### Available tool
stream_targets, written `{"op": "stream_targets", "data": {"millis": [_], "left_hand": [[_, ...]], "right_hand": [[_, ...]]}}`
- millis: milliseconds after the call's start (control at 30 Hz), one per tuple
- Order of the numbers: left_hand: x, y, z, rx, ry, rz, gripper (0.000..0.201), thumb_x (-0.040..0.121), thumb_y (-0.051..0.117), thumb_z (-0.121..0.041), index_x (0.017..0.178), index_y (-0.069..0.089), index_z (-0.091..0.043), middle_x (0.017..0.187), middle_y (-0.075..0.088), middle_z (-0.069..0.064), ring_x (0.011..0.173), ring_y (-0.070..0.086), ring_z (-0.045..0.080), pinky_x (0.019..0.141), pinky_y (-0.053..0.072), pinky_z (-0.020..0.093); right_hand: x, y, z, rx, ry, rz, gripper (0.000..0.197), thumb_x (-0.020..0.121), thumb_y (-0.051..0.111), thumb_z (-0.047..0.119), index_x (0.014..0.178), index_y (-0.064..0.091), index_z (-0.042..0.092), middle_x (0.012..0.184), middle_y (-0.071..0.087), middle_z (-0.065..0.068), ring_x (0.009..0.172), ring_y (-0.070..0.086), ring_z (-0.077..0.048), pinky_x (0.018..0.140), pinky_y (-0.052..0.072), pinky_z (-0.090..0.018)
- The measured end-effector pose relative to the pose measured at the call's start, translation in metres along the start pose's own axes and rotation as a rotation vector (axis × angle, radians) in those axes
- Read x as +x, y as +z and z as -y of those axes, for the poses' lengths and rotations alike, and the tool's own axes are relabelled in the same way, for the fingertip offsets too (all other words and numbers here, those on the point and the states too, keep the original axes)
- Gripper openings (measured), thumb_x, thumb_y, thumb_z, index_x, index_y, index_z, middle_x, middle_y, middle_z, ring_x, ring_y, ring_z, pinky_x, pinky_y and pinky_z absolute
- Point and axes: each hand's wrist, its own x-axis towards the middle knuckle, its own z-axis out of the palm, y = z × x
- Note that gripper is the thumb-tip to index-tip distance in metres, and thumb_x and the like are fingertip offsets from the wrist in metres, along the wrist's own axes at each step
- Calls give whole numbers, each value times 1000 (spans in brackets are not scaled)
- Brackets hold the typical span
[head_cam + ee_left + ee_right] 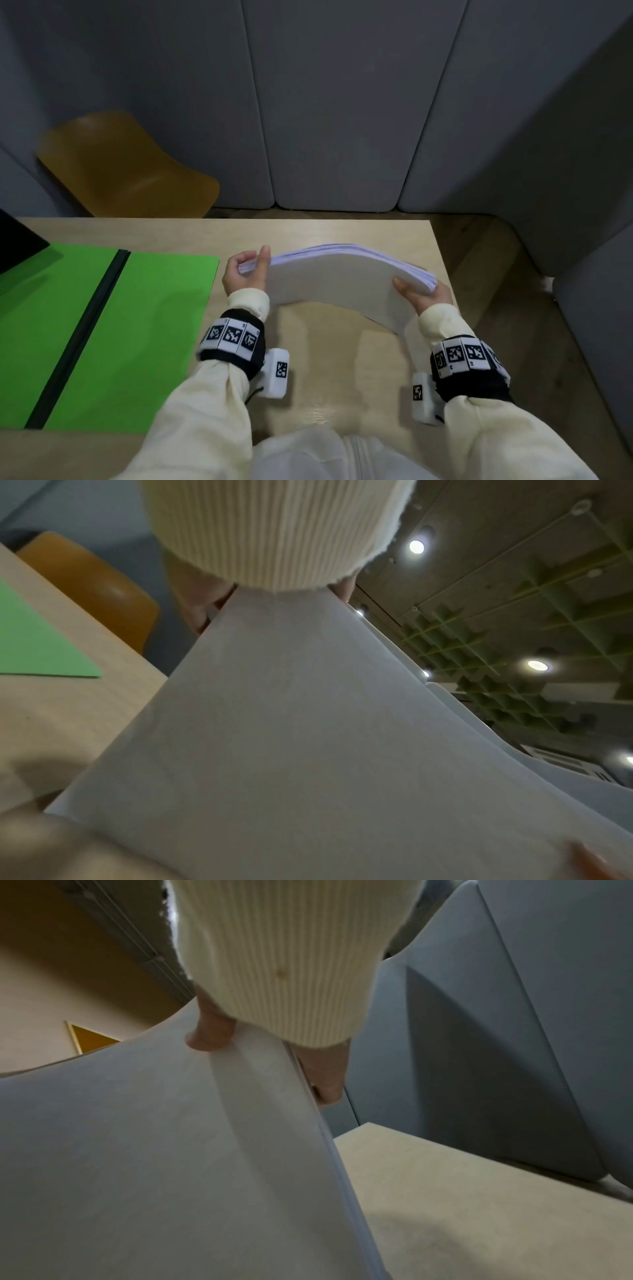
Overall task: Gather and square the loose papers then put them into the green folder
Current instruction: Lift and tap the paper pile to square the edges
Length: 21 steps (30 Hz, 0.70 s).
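The thick stack of plain white paper sheets (337,284) is held above the pale wooden desk (342,377), bowed upward like an arch, with its long axis running from side to side between the two hands. The left hand (245,274) has its grip clamped on the stack's left short edge, thumb on the near face and fingers curled round the far side. The right hand (423,296) has its grip clamped on the right short edge, thumb pressed onto the near face; in the right wrist view the thumb (209,1037) flattens against the sheet while the other fingers wrap behind the edge. On the right the sheet edges look slightly fanned, so the squaring does not seem fully finished.

The flat bright green card folder (113,335) lies open on the desk, to the left of the stack and just beside its left edge, with its dark spine running away from the person and leaning to the right. Its right leaf is the part nearest the stack. The left hand is therefore the nearer one to the folder, and the stack would have to travel leftward, along its own long axis, to land on that leaf. Turned as it is, the stack's long axis crosses the folder's spine rather than running with it, so a quarter turn is probably needed first.
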Motion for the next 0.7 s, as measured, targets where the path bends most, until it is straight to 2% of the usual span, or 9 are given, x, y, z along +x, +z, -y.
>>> {"op": "stream_targets", "data": {"millis": [67,133,233,367,467,533,567,633,700], "left_hand": [[3,4,-5,-17,-33,-25,19,77,72,-35,76,57,-23,91,62,3,84,57,21,85,52,36],[5,6,-6,-20,-53,-23,18,80,69,-35,79,58,-21,89,60,4,80,54,20,75,49,32],[11,7,-5,-35,-27,17,16,79,70,-32,83,60,-20,93,62,4,84,56,20,73,45,27],[18,9,-2,-50,11,23,8,82,67,-26,81,59,-28,95,63,6,85,57,22,73,50,31],[16,8,-5,-96,85,15,5,91,55,-21,90,60,-19,103,68,10,87,58,20,61,48,17],[16,6,-6,-62,97,51,8,91,54,-24,93,61,-19,109,67,10,91,59,21,60,49,15],[14,5,-8,-21,78,85,9,90,56,-28,94,61,-21,112,66,9,97,60,25,67,52,19],[12,4,-11,222,124,137,21,83,63,-36,101,61,-24,124,60,6,119,53,30,95,47,35],[2,0,-22,652,361,113,43,74,68,-41,113,59,-26,140,48,-1,141,29,27,113,21,46]], "right_hand": [[2,-1,3,-42,-39,87,45,76,75,15,119,63,17,112,64,-4,97,60,-20,77,50,-18],[4,-2,4,-72,-44,129,51,76,75,18,124,60,23,114,63,-1,102,58,-20,85,48,-24],[3,-1,3,-61,-30,152,43,77,74,18,118,64,25,108,66,2,99,59,-19,77,48,-20],[2,1,3,-47,-11,95,32,77,74,15,106,67,24,100,68,-2,94,60,-21,73,47,-19],[2,-1,-3,-18,-52,106,42,75,75,8,114,65,18,106,67,-1,91,61,-15,72,49,-10],[4,-1,-8,-12,-21,53,42,75,74,4,114,64,13,103,67,-2,85,61,-14,66,51,-8],[6,1,-8,-28,26,7,39,76,73,6,114,62,10,103,66,-7,82,61,-19,68,51,-14],[9,6,-8,-95,113,-82,33,79,72,12,109,61,3,106,65,-16,86,59,-23,76,48,-26],[10,11,2,-133,91,-90,14,81,70,12,91,63,5,98,64,-13,88,57,-21,68,50,-21]]}}
